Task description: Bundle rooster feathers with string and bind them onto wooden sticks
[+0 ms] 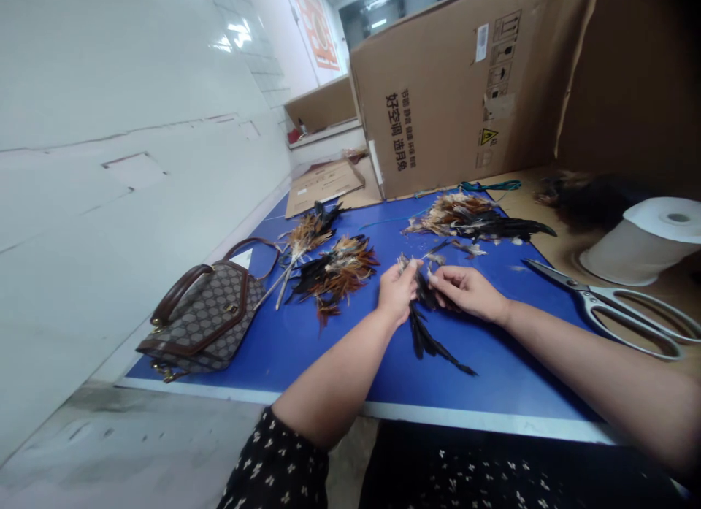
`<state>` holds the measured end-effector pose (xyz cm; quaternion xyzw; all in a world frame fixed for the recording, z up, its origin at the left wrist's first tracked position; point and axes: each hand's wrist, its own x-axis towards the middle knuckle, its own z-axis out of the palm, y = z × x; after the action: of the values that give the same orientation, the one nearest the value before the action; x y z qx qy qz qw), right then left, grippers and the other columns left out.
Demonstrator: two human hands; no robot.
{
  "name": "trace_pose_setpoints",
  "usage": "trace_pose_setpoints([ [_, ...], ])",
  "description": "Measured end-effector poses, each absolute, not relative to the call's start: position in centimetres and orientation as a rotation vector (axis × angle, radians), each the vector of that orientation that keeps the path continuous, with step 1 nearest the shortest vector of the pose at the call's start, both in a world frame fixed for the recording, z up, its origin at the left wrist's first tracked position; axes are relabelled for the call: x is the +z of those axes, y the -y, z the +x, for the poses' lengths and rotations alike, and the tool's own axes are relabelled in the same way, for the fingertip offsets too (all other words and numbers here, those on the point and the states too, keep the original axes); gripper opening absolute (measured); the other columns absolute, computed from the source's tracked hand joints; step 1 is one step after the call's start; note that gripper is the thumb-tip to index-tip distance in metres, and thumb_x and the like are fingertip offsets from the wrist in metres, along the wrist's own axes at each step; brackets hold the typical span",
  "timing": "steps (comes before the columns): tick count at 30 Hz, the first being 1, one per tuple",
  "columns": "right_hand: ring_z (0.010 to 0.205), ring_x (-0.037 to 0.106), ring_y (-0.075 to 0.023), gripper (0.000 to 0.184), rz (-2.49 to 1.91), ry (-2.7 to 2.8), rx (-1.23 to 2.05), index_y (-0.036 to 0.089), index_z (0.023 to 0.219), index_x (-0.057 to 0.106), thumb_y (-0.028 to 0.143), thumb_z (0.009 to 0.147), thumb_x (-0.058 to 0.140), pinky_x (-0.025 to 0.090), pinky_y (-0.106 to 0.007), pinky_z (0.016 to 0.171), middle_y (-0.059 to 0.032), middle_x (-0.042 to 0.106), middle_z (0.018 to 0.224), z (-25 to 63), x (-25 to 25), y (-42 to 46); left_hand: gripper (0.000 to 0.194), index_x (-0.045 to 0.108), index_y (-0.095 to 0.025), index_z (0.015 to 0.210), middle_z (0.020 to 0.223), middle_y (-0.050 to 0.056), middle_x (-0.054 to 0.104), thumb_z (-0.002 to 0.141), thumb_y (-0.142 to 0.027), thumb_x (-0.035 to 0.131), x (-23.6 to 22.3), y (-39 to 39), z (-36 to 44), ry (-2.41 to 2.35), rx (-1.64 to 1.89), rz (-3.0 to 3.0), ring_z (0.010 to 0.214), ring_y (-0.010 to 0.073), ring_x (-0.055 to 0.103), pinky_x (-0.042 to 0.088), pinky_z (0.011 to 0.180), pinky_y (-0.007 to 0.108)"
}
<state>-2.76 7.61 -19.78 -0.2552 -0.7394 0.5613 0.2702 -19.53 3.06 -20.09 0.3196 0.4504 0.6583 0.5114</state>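
My left hand is closed round the quill ends of a bunch of dark feathers, whose black tips trail toward me over the blue table top. My right hand pinches at the same bunch just beside the left hand, fingers pressed together on the feather stems. A pile of orange and black feathers lies left of my hands, and another pile of brown and black feathers lies behind them.
A brown patterned handbag sits at the table's left corner. Large metal scissors and a white roll lie to the right. A big cardboard box stands behind. A white wall runs along the left.
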Motion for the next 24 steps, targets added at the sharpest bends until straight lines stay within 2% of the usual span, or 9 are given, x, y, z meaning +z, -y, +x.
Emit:
trace_pose_setpoints([
  [7,0.047,0.046,-0.0087,0.056,-0.699,1.906,1.491,0.019,0.075,0.057,0.072,0.094,0.059,0.036,-0.024,0.047,-0.0001,0.062,0.061,-2.81,-19.91,-7.67,0.055,0.075,-0.010,0.102,0.059,-0.008,0.039,0.072,-0.053,0.091,-19.94,-2.70,-19.35,-0.949,1.437,0.838,0.045,0.0017,0.028,0.021,0.043,0.017],
  [12,0.045,0.044,-0.0083,0.056,-0.718,1.854,1.542,0.020,0.075,0.057,0.072,0.092,0.062,0.034,-0.024,0.046,0.0003,0.062,0.060,-2.72,-19.70,-7.77,0.053,0.076,-0.010,0.106,0.062,-0.009,0.035,0.076,-0.051,0.090,-19.83,-2.37,-19.54,-0.851,1.344,0.866,0.047,0.0015,0.029,0.023,0.044,0.017],
  [17,0.046,0.045,-0.0099,0.059,-0.771,1.909,1.461,0.020,0.072,0.056,0.075,0.092,0.058,0.037,-0.026,0.047,-0.0012,0.063,0.059,-2.96,-19.75,-7.57,0.045,0.077,-0.010,0.098,0.062,-0.007,0.040,0.077,-0.047,0.089,-19.95,-2.63,-19.77,-0.869,1.367,0.876,0.050,0.0024,0.032,0.023,0.045,0.017],
  [19,0.053,0.051,-0.0131,0.055,-0.783,1.913,1.275,0.020,0.076,0.062,0.073,0.093,0.060,0.043,-0.029,0.053,-0.0033,0.066,0.065,-3.13,-20.03,-7.60,0.043,0.076,-0.010,0.090,0.063,-0.004,0.049,0.073,-0.046,0.092,-20.12,-2.79,-19.70,-0.938,1.445,0.865,0.054,0.0036,0.040,0.029,0.047,0.017],
  [21,0.068,0.062,-0.0184,0.048,-0.763,1.882,1.048,0.020,0.090,0.069,0.067,0.094,0.063,0.053,-0.033,0.067,-0.0068,0.072,0.080,-3.22,-20.32,-7.77,0.046,0.075,-0.010,0.086,0.068,-0.001,0.059,0.067,-0.047,0.095,-20.36,-2.91,-19.61,-0.999,1.494,0.840,0.060,0.0068,0.052,0.039,0.054,0.019],
  [24,0.086,0.068,-0.0231,0.041,-0.717,1.856,0.824,0.021,0.111,0.073,0.058,0.096,0.065,0.058,-0.039,0.084,-0.0106,0.075,0.101,-3.11,-20.59,-8.18,0.050,0.074,-0.010,0.086,0.074,0.004,0.069,0.063,-0.049,0.096,-20.68,-2.93,-19.48,-1.044,1.469,0.840,0.066,0.0122,0.062,0.050,0.062,0.024],
])
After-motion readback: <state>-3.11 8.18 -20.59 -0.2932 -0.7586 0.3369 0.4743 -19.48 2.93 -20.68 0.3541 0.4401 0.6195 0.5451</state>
